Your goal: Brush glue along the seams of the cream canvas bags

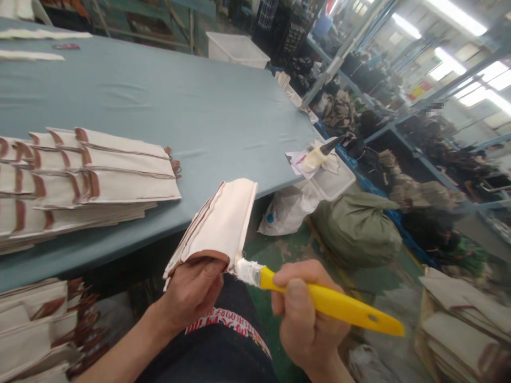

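My left hand is closed on the brown-trimmed end of a small stack of cream fabric pieces, held at the front edge of the table. Its fingertips are partly hidden under the brown trim. In my right hand is a brush with a yellow handle. The brush's white-coated bristles touch the right side edge of the held pieces, near the brown trim. More cream pieces with brown trim lie in overlapping rows on the left of the table.
The blue-grey table stretches across the view. At its right corner are a coated cone-shaped object and a white tray. A green sack stands below. Further fabric stacks are at lower right and lower left.
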Tool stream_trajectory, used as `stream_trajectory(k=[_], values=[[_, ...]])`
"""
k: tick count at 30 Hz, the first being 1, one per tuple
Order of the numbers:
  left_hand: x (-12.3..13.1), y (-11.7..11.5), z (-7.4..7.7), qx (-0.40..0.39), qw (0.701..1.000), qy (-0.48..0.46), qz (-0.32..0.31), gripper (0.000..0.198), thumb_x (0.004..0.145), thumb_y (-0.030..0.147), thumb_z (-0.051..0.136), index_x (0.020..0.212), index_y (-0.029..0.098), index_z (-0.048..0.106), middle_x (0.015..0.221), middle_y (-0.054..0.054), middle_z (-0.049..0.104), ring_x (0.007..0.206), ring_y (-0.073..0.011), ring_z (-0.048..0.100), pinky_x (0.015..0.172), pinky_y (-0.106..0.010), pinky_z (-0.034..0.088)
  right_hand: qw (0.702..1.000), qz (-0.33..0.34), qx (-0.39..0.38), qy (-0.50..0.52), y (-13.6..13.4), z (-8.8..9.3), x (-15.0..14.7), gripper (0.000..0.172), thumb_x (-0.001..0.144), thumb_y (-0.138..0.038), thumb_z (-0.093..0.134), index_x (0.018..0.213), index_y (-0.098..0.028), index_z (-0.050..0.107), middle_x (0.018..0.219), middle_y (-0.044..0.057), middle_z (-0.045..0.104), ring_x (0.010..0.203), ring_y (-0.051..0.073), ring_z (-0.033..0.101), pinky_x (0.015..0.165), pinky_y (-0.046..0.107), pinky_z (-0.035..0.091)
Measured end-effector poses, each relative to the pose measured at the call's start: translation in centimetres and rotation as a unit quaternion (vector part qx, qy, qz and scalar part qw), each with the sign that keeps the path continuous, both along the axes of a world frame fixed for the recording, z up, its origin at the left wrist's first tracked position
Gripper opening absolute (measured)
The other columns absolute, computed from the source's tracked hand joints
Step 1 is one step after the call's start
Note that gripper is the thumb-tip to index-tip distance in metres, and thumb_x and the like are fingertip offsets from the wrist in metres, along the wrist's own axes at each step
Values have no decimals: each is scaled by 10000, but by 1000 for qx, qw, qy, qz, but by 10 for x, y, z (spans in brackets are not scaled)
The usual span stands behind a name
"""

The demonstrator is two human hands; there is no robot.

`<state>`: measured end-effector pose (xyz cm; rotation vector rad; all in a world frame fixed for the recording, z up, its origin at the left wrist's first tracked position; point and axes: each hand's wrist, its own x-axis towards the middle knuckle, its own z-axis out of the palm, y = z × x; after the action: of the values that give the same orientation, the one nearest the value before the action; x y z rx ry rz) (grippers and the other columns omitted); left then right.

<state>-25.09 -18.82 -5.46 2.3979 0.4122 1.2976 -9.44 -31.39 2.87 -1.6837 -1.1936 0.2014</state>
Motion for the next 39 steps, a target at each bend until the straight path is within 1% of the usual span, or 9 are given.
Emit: stream_trajectory(k=[6,13,17,21,24,27,31,35,39], values=[[-1,3,1,-33,999,4,-3,372,836,-85,480,1061,171,626,773,-47,748,704,-188,742,728,-259,579,998,-12,46,-38,17,12,10,191,1057,-308,532,939,-232,662,544,-57,540,389,121,492,417,248,433],[-1,7,0,-26,999,17,-13,314,845,-69,487,991,183,603,730,-34,723,666,-186,706,700,-276,553,983,107,28,-147,38,27,-2,147,1038,-216,506,924,-256,590,679,-42,730,530,117,692,582,219,574],[2,7,-2,-13,1000,18,-10,305,859,-56,478,974,193,611,711,-27,727,654,-186,688,667,-277,539,986,105,3,-132,38,31,-4,153,1046,-227,501,918,-259,579,686,-68,733,521,94,685,586,182,560],[10,7,-2,-15,1000,13,-6,321,848,-63,455,973,190,608,744,-42,737,688,-191,697,682,-272,547,988,119,-2,-96,32,24,6,170,1044,-242,518,897,-250,603,675,-49,722,517,100,671,545,187,522],[19,6,-1,-25,999,19,-3,312,850,-63,469,959,196,604,732,-25,721,667,-182,681,688,-270,547,996,88,-9,-5,28,17,25,204,1063,-294,536,894,-239,636,620,-40,658,415,95,547,409,191,400],[33,3,1,-40,999,20,-3,290,854,-57,495,940,197,606,743,-24,728,675,-176,688,702,-269,553,992,40,21,118,32,13,51,276,1077,-356,560,849,-227,644,501,-82,486,351,87,419,360,181,331],[58,-3,5,-47,999,16,18,302,816,-63,494,882,204,620,707,-18,729,651,-174,699,677,-265,555,963,68,-12,261,51,6,89,362,1070,-453,569,800,-217,616,448,-121,330,327,76,301,344,178,296],[81,-8,6,-32,998,33,43,303,822,-51,511,884,208,655,659,-5,723,604,-178,692,635,-272,536,948,102,-114,280,71,-7,130,370,1031,-484,567,776,-218,590,444,-112,348,354,91,336,369,199,352],[104,-10,4,-21,997,44,51,293,848,-43,508,896,212,644,664,1,732,603,-173,694,632,-273,521,947,76,-94,298,71,-7,159,353,1014,-496,582,790,-223,578,425,-123,331,342,90,314,354,198,329]])
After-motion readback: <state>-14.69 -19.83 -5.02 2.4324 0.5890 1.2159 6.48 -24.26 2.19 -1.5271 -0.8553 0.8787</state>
